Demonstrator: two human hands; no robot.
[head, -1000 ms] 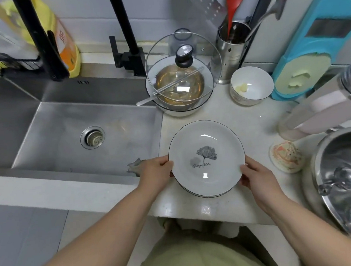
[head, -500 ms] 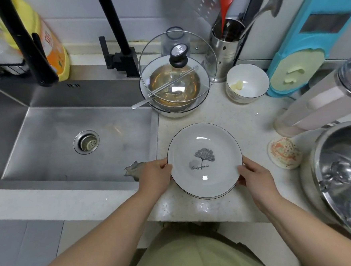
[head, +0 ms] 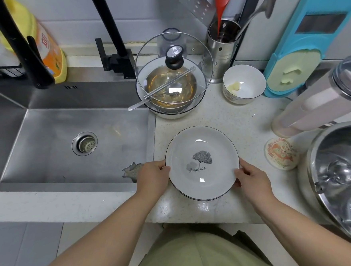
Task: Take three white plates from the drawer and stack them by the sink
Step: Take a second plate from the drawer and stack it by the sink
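A stack of white plates [head: 200,143] with thin dark rims rests on the speckled countertop [head: 221,119] just right of the steel sink [head: 56,141]. The top plate bears a grey ginkgo leaf print; how many plates lie beneath it I cannot tell. My left hand [head: 152,176] grips the stack's left rim, thumb on top. My right hand [head: 250,177] grips the right rim the same way. The drawer is out of view.
Behind the plates stands a bowl under a glass lid [head: 174,66] with chopsticks, and a small white bowl [head: 244,84]. A steel basin [head: 343,175], a round coaster [head: 281,153] and a pale canister [head: 318,102] crowd the right. A utensil holder [head: 222,46] stands at the back.
The plates and both hands sit slightly lower and closer to the counter's front edge; the grip on both rims is unchanged.
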